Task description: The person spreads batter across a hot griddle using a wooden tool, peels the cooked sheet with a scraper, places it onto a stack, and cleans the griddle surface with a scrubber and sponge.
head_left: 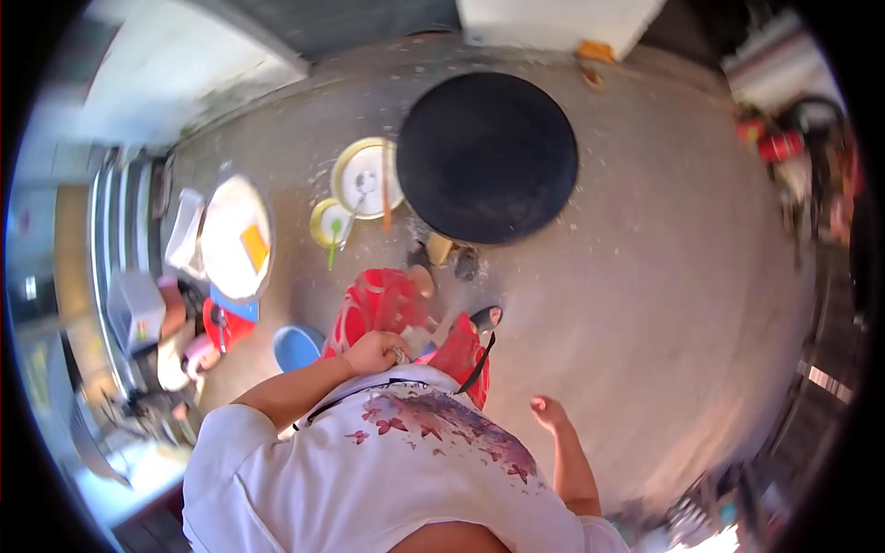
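My left hand (373, 352) is closed at my waist, in front of the red patterned trousers. A bit of crumpled, pale grey cloth (400, 356) shows at its fingers; most of it is hidden. Out at my right side hangs my right hand (550, 412), its fingers curled in and nothing visible in them. Ahead of my feet lies a large round black griddle (489, 157). Beside it sit a yellow-rimmed basin (346, 157) with a ladle (361, 192) and a wooden stick (386, 198) across it, and a smaller yellow-rimmed bowl (318, 217) with a green-handled utensil (334, 241).
To the left stands a round white-topped surface (226, 207) carrying an orange item (254, 247). A blue basin (297, 347), a red bucket (230, 329) and a grey bin (136, 313) are near it. Clutter lines the right wall, including a red object (782, 146).
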Tool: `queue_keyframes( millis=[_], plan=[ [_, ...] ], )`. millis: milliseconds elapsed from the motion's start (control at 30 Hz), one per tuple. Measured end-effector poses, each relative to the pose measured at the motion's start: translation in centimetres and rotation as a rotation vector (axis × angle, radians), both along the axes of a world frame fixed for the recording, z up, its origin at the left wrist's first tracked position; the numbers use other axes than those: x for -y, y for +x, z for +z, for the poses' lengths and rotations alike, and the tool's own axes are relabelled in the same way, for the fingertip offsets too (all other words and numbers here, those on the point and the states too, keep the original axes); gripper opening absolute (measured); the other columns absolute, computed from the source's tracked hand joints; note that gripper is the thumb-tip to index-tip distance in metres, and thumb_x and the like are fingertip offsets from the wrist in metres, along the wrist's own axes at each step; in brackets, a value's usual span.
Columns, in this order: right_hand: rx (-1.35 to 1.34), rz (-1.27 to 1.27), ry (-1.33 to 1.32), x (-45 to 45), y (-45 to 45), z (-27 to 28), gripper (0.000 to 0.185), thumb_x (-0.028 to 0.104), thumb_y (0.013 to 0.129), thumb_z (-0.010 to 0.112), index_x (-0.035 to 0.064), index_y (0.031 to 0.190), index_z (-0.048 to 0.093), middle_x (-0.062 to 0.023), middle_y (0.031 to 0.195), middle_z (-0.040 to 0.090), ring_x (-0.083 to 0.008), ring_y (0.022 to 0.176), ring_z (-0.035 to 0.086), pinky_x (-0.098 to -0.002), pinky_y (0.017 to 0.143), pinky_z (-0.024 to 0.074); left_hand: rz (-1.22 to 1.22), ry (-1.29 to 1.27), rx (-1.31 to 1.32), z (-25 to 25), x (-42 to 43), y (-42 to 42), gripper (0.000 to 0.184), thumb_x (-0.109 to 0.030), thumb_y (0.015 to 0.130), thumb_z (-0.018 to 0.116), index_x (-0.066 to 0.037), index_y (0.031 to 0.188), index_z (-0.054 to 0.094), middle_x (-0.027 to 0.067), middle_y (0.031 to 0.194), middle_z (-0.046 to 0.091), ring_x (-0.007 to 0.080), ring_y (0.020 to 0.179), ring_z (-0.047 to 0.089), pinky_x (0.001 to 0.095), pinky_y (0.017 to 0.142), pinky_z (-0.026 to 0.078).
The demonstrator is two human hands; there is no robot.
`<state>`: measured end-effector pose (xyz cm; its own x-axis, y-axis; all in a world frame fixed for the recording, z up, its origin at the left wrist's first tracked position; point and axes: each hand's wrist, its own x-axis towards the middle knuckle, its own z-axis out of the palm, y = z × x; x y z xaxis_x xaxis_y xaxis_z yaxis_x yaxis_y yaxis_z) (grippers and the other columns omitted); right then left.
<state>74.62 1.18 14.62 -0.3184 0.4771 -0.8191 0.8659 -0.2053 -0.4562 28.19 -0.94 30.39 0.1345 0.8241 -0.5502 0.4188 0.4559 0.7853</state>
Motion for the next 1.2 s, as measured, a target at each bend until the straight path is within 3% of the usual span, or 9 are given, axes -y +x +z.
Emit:
queue_keyframes(
  millis=[200, 333, 533, 600, 833, 1000, 1033, 1100, 1200],
  plan=[
    [0.003, 0.511, -0.032, -9.4, -6.0, 0.1, 0.022, 0.017, 0.078, 0.057, 0.0062, 0.097, 0.058, -0.0038, 0.072, 0.061, -0.0104, 0.069, 0.057, -0.0238, 0.063, 0.0454, 0.58, 0.136, 0.162, 4.6, 3.1, 2.5, 0.034, 0.004, 0.066, 0.04, -0.003, 0.094, 0.058, 0.011, 0.091, 0.057, 0.0204, 0.09, 0.054, 0.0294, 0.082, 0.041],
    [-0.489, 0.203, -0.309, -13.0, -17.0, 4.9, 0.037, 0.009, 0.077, 0.061, 0.0039, 0.112, 0.051, -0.005, 0.099, 0.057, -0.0129, 0.089, 0.054, -0.0248, 0.077, 0.043, 0.772, 0.185, 0.41, 7.4, 4.0, 4.1, 0.04, 0.007, 0.068, 0.036, -0.002, 0.101, 0.057, 0.0084, 0.098, 0.055, 0.0162, 0.094, 0.051, 0.0259, 0.085, 0.037],
    [-0.846, 0.566, -0.303, -10.7, -28.9, 15.4, 0.092, 0.005, 0.058, 0.077, 0.0099, 0.134, 0.024, -0.0114, 0.126, 0.04, -0.0182, 0.113, 0.041, -0.0308, 0.096, 0.0295, 0.833, 0.311, 0.525, 7.7, 7.0, 4.5, 0.044, 0.005, 0.071, 0.037, -0.004, 0.111, 0.055, 0.0092, 0.107, 0.056, 0.0151, 0.102, 0.05, 0.0261, 0.091, 0.034],
    [-0.95, 0.376, -0.479, -8.5, -31.5, 16.6, 0.106, 0.003, 0.052, 0.079, 0.0092, 0.137, 0.015, -0.0113, 0.128, 0.036, -0.0204, 0.114, 0.038, -0.0324, 0.096, 0.0286, 0.884, 0.306, 0.537, 8.9, 8.6, 3.8, 0.046, 0.005, 0.071, 0.037, -0.004, 0.113, 0.053, 0.009, 0.109, 0.056, 0.0147, 0.104, 0.049, 0.0262, 0.092, 0.034],
    [-0.707, 0.602, -0.62, -1.5, -39.1, 17.2, 0.086, -0.002, 0.059, 0.073, 0.0052, 0.131, 0.027, -0.0093, 0.11, 0.051, -0.0198, 0.102, 0.05, -0.0307, 0.088, 0.0382, 1.125, 0.329, 0.696, 9.7, 18.4, -0.1, 0.047, 0.004, 0.072, 0.036, -0.004, 0.117, 0.05, 0.0066, 0.113, 0.052, 0.0116, 0.105, 0.047, 0.0246, 0.092, 0.035],
    [-0.432, 0.022, -0.757, 7.9, -42.6, 17.3, 0.051, 0.001, 0.071, 0.066, 0.002, 0.116, 0.043, -0.0082, 0.099, 0.058, -0.0148, 0.089, 0.056, -0.0256, 0.076, 0.0444, 1.285, 0.357, 0.807, 8.9, 29.2, -6.4, 0.046, 0.005, 0.074, 0.037, -0.002, 0.117, 0.05, 0.0058, 0.115, 0.053, 0.0137, 0.111, 0.045, 0.028, 0.096, 0.033],
    [-0.448, 0.02, -0.744, 9.8, -43.2, 17.3, 0.051, 0.001, 0.071, 0.066, 0.002, 0.116, 0.043, -0.0082, 0.099, 0.058, -0.0148, 0.089, 0.056, -0.0256, 0.076, 0.0444, 1.207, 0.422, 0.602, 8.6, 31.6, -7.8, 0.046, 0.004, 0.073, 0.037, -0.003, 0.117, 0.05, 0.0057, 0.114, 0.053, 0.0141, 0.108, 0.047, 0.027, 0.094, 0.034],
    [-0.166, 0.19, -0.751, 13.2, -44.7, 17.6, 0.034, 0.008, 0.074, 0.066, 0.0016, 0.104, 0.053, -0.0055, 0.09, 0.061, -0.0127, 0.081, 0.058, -0.0243, 0.073, 0.0445, 1.137, 0.465, 0.352, 9.0, 36.1, -9.9, 0.045, 0.004, 0.073, 0.037, -0.003, 0.116, 0.051, 0.0061, 0.113, 0.054, 0.0161, 0.106, 0.049, 0.0268, 0.094, 0.034],
    [-0.164, 0.42, -0.747, 17.9, -48.3, 19.9, 0.022, 0.014, 0.077, 0.065, 0.0023, 0.095, 0.06, -0.0032, 0.085, 0.062, -0.0095, 0.076, 0.057, -0.0238, 0.071, 0.0439, 1.407, 0.465, 0.52, 8.2, 41.9, -11.0, 0.045, 0.004, 0.073, 0.038, -0.003, 0.116, 0.051, 0.0065, 0.115, 0.053, 0.0159, 0.108, 0.047, 0.0276, 0.095, 0.034]
  ],
)
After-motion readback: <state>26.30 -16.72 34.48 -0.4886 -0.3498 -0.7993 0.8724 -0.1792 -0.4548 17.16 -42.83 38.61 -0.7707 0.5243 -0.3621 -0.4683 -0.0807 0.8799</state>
